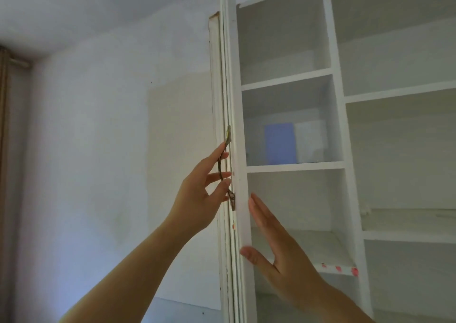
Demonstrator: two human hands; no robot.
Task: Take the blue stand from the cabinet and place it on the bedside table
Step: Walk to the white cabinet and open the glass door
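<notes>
Blue stand (280, 143) upright on mid shelf (296, 166), frame centre-right, up-right of both hands: right hand (278, 248) flat, open on door (237, 100) edge, nearer; left hand (197, 194) fingers straight at handle (220, 168).

Home room with white shelved cabinet (336, 105), patchy painted wall (98, 130), curtain (3, 149)
</notes>
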